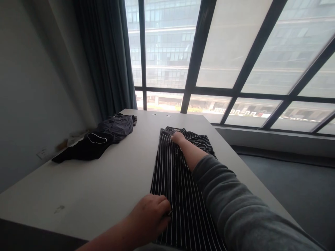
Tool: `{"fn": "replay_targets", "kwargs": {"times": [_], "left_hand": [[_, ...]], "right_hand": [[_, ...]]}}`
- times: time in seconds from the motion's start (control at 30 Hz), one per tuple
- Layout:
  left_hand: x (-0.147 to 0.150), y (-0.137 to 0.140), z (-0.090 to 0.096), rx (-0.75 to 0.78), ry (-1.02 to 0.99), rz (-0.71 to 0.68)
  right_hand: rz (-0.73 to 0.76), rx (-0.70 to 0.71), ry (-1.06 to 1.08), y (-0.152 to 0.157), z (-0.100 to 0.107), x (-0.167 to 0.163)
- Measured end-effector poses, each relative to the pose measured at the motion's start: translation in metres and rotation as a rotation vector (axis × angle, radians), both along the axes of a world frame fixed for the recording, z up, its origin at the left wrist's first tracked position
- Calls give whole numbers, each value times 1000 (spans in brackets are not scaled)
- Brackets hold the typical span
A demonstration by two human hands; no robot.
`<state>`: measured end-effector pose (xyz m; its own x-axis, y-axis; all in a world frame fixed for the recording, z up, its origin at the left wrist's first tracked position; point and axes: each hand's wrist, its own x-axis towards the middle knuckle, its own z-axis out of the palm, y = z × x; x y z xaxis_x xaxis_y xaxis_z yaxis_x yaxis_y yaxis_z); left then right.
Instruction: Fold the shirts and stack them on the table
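Striped shirt (180, 195), blk w/ thin white lines, lies flat on the R half of the white table (112, 188), collar (184, 130) at the far end, lower part twd the person, running out of view at the btm edge. Its L edge runs fairly straight; one sleeve (202, 142) spreads to the R nr the collar. L hand (153, 214) is at the lower part of the shirt, fingers curled, thumb & forefinger pinched together on the cloth nr the front; forearm bare as far as it shows. R hand (178, 137) is on the shirt just below the collar, arm stretched fwd across the cloth, fingers bunched; too small to tell if they pinch fabric. Grey sleeve (225, 195) on R arm is up off the wrist, part of the forearm bare. Hands well apart, approx in line along the shirt front. Over on the L side of the tbl, well apart from the shirt: blk garment (83, 149) w/ white trim, touching a crumpled grey garment (117, 127) just behind it. Wall outlet (42, 153) low on the L wall, dk curtain (104, 59) beyond, big window (167, 52) w/ dk frames, bldg outside.
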<state>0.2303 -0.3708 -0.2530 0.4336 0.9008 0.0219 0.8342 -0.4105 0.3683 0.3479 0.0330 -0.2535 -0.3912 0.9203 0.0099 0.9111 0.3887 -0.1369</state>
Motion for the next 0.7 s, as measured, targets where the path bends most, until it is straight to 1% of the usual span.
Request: {"fn": "replay_targets", "kwargs": {"times": [0.07,0.13,0.23,0.37,0.43,0.57,0.63,0.7], "left_hand": [[7,2,-2,-109,46,-25],[9,3,-4,-176,52,-36],[4,0,-8,-191,87,-30],[-11,-4,-13,-198,170,-28],[-17,-6,-15,-197,182,-44],[-24,-11,-17,-184,219,-77],[-27,-13,-16,-174,222,-83],[-31,-16,-13,-164,235,-70]], "right_hand": [[-17,-40,-27,-3,-11,5],[-21,-75,-49,-5,-21,8],[-16,-79,-67,-8,-31,9],[0,-50,-68,-17,-37,8],[39,-33,-64,-23,-39,6],[178,19,-53,-43,-44,0],[242,20,-63,-59,-45,-1],[314,32,-65,-81,-43,3]]}}
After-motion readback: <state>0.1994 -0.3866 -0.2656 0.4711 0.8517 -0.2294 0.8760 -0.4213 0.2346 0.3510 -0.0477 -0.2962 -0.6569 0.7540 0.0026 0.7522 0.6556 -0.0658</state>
